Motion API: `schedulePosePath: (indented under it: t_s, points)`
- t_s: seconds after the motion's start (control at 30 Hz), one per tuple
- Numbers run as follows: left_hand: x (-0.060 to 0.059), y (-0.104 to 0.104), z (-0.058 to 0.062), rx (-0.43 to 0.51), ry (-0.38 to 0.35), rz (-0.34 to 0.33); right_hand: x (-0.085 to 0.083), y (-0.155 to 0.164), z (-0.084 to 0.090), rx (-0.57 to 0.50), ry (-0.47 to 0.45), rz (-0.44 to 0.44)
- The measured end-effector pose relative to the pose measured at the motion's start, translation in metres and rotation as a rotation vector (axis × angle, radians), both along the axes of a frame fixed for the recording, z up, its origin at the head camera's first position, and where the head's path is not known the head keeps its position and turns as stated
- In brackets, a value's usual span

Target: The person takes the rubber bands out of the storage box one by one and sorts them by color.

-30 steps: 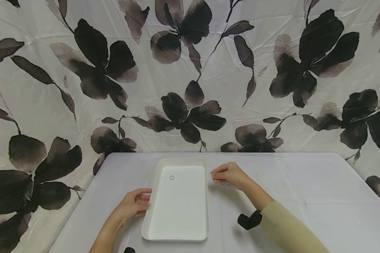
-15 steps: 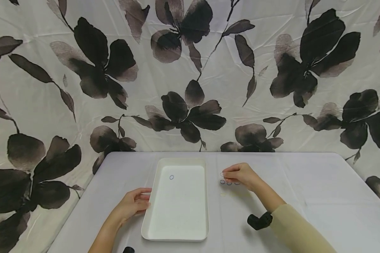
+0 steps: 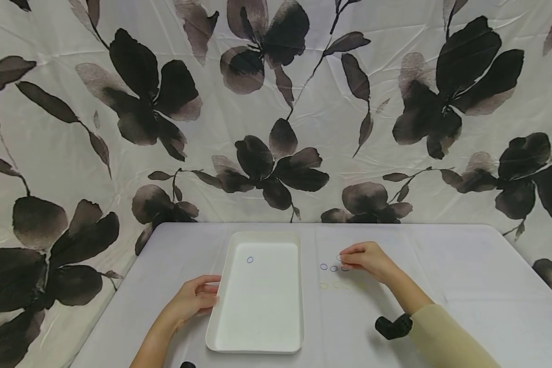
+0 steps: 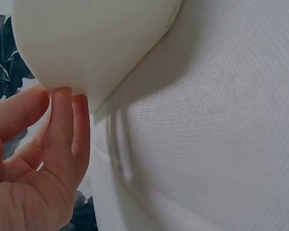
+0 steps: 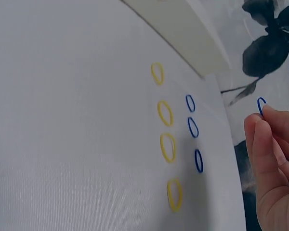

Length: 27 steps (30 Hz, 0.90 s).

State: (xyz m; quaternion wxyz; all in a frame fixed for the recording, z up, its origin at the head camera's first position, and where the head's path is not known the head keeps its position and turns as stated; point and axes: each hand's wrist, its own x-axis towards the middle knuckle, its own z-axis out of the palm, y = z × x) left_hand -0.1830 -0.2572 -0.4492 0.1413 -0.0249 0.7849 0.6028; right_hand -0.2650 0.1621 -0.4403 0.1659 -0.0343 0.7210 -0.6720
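Note:
A thin blue ring (image 5: 261,103) is pinched between the thumb and fingers of my right hand (image 3: 367,259), raised over the table right of the tray. Three more blue rings (image 5: 192,127) lie in a row on the cloth, the rightmost partly covered by that hand in the head view. Alongside them runs a row of several yellow rings (image 5: 167,147). The white tray (image 3: 255,327) has one blue ring (image 3: 250,259) near its far left corner. My left hand (image 3: 190,296) touches the tray's left rim with its fingertips, seen close up in the left wrist view.
A white cloth covers the table (image 3: 460,286). Behind it hangs a white curtain (image 3: 377,25) with dark flowers. A black wrist device (image 3: 393,327) sits by the right sleeve (image 3: 446,335).
My right hand has moved right, from beside the tray's edge to over the row of blue rings, still pinching its ring. More rings on the table now show. The left hand stays put.

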Motion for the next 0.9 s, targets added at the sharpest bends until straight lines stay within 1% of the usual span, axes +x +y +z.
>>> schedulePosePath:
  t_s: [0.1,0.2,0.5,0.73,0.9]
  points:
    - [0.000,0.000,-0.001,0.006,-0.006,0.017,0.001,0.005,0.000,0.019,0.004,-0.011]
    - [0.000,-0.001,-0.001,0.017,-0.006,0.021,0.001,0.009,-0.001,0.049,0.012,-0.016]
    - [-0.001,-0.003,-0.003,0.034,-0.004,-0.001,0.001,0.021,-0.008,0.094,0.001,-0.061]
    - [-0.001,-0.006,-0.005,0.089,0.000,-0.048,0.002,0.027,-0.013,0.143,-0.002,-0.085]
    - [-0.002,-0.006,-0.005,0.097,-0.004,-0.042,0.002,0.029,-0.017,0.144,-0.024,-0.115]
